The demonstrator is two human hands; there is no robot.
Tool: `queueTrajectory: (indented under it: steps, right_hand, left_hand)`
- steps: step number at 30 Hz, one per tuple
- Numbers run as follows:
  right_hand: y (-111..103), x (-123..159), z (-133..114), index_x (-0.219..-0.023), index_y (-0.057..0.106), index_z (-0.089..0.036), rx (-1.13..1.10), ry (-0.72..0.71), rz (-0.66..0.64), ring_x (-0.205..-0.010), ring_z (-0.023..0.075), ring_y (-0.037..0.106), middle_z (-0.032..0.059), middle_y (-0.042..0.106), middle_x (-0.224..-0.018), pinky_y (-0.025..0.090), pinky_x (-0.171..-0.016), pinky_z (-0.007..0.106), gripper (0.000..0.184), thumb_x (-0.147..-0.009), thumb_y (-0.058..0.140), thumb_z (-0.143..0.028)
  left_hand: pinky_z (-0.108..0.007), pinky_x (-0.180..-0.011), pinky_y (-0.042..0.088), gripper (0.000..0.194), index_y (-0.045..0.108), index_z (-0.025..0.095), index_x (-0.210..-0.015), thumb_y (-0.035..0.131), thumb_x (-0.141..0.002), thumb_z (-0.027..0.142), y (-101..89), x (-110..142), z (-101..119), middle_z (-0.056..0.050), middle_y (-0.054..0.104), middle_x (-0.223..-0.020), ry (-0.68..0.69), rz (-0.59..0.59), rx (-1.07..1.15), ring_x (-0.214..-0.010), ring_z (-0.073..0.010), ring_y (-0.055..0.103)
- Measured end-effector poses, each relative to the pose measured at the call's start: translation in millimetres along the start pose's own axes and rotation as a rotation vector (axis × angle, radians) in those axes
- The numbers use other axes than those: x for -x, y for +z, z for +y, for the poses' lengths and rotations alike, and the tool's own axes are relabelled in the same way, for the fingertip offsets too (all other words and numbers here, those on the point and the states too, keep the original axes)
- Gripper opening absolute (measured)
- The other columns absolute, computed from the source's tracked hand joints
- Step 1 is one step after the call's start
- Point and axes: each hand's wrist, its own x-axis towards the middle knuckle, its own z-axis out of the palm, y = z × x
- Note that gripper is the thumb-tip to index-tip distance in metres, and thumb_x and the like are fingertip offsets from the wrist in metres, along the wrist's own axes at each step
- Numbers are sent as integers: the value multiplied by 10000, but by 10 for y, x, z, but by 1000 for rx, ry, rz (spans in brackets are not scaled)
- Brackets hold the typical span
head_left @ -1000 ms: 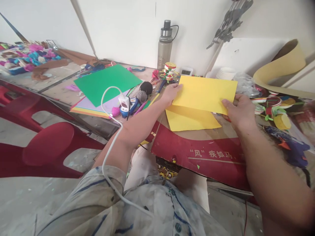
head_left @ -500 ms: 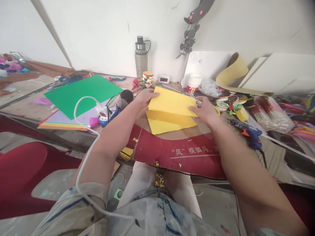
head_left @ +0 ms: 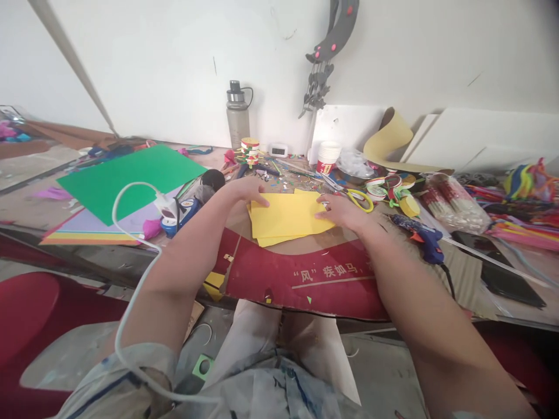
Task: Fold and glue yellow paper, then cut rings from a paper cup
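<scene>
My left hand (head_left: pixel 253 191) grips the upper left corner of a yellow sheet of paper (head_left: pixel 286 216), thumb on top. At the sheet's right edge my right hand (head_left: pixel 334 210) pinches it, some fingers hidden behind. A second yellow sheet (head_left: pixel 265 241) lies underneath, slightly askew, its edges peeking out at the lower left and top. Both rest over a piece of red and brown cardboard (head_left: pixel 262 276) at the table's front edge. Scissors with yellow handles (head_left: pixel 360 200) lie just beyond my right hand.
Left of me are a green sheet (head_left: pixel 131 180), other coloured sheets and a white cable (head_left: pixel 117 302) crossing my left arm. A bottle (head_left: pixel 238 125) and paper cups (head_left: pixel 327 157) stand by the wall. On the right lie a blue glue gun (head_left: pixel 430 244) and a black phone (head_left: pixel 498 270).
The upper yellow sheet, raised and bent above the other before, now lies nearly flat over it. Both hands have lowered with it. The view has shifted a little.
</scene>
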Motion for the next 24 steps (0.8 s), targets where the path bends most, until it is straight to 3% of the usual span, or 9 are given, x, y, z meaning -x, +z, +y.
queueTrajectory:
  steps: [2, 4, 6, 8, 11, 16, 20, 24]
  right_hand:
    - [0, 6, -6, -1395, 716, -155, 118, -33, 0, -873, 212, 722, 95, 785, -1046, 519, -778, 296, 521, -905, 839, -284]
    - [6, 10, -11, -1423, 710, -154, 170, -44, -12, -922, 223, 732, 111, 791, -1093, 519, -816, 301, 520, -931, 814, -287]
    - [12, 11, -11, -1457, 691, -143, 190, -39, -22, -966, 232, 742, 128, 793, -1140, 518, -838, 302, 545, -943, 800, -285]
    - [9, 8, -8, -1495, 660, -136, 188, -28, -22, -1013, 243, 747, 140, 791, -1192, 519, -854, 302, 598, -935, 807, -289]
    - [-24, 1, -3, -1512, 636, -138, 141, 0, 26, -1101, 265, 744, 149, 784, -1249, 532, -891, 317, 615, -943, 794, -311]
    - [-96, 26, -30, -1496, 640, -135, 35, -10, 277, -1222, 342, 708, 192, 766, -1301, 549, -1049, 461, 620, -965, 770, -428]
    - [-43, 56, -95, -1394, 705, -182, -379, -64, 198, -1038, 288, 781, 136, 814, -1233, 625, -960, 463, 489, -933, 799, -313]
    - [78, 21, -139, -1206, 775, -175, -808, -25, 180, -874, 258, 802, 100, 852, -1061, 661, -851, 462, 307, -901, 799, -204]
  left_hand:
    - [-239, -776, 458, 278, 729, 235, -600, 965, -454, 241, 49, 2, 75, -12, 694, -621, 70, -68, -214, -828, -235, 693]
    - [-245, -834, 465, 386, 801, 223, -832, 937, -527, 415, 94, 23, 180, -46, 818, -943, 69, -133, -499, -987, -256, 706]
    - [-277, -860, 476, 528, 820, 187, -1044, 865, -641, 525, 119, 56, 280, -103, 827, -1156, 37, -215, -709, -1064, -284, 713]
    - [-284, -858, 481, 594, 818, 176, -1136, 831, -684, 562, 117, 88, 348, -120, 824, -1231, 16, -270, -783, -1101, -295, 717]
    - [-264, -869, 491, 573, 829, 208, -1155, 821, -683, 532, 62, 131, 371, -76, 839, -1239, 37, -313, -653, -1120, -272, 729]
    - [-282, -855, 529, 566, 830, 227, -1139, 828, -643, 500, -48, 212, 333, -52, 850, -1187, 52, -310, -273, -1049, -262, 757]
    - [-316, -806, 563, 538, 818, 204, -1039, 901, -557, 430, -49, 230, 331, -71, 842, -1107, 66, -301, -10, -990, -282, 768]
    - [-336, -804, 572, 502, 805, 180, -974, 949, -510, 307, -51, 174, 286, -86, 817, -1024, 72, -132, 144, -921, -260, 755]
